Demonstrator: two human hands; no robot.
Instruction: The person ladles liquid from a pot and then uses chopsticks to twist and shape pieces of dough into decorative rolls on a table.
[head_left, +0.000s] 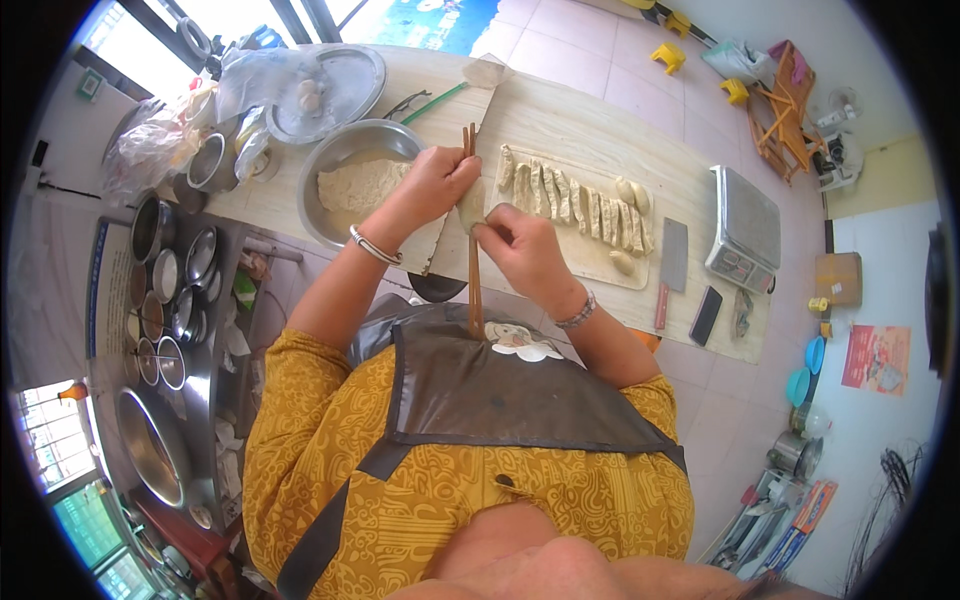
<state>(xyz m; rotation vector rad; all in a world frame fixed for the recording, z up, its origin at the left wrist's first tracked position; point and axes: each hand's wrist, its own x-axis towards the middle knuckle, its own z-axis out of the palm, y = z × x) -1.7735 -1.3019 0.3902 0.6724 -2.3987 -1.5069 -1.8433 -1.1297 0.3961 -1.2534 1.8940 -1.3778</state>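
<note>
No clearly readable lettering

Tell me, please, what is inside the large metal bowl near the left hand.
The metal bowl holds a pale, doughy mass. The left hand and forearm cover the bowl's right part; anything there or beneath the mass cannot be seen.

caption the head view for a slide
Left hand gripping wooden sticks, right hand pinching pale dough on them, beside a board of dough strips.
</note>
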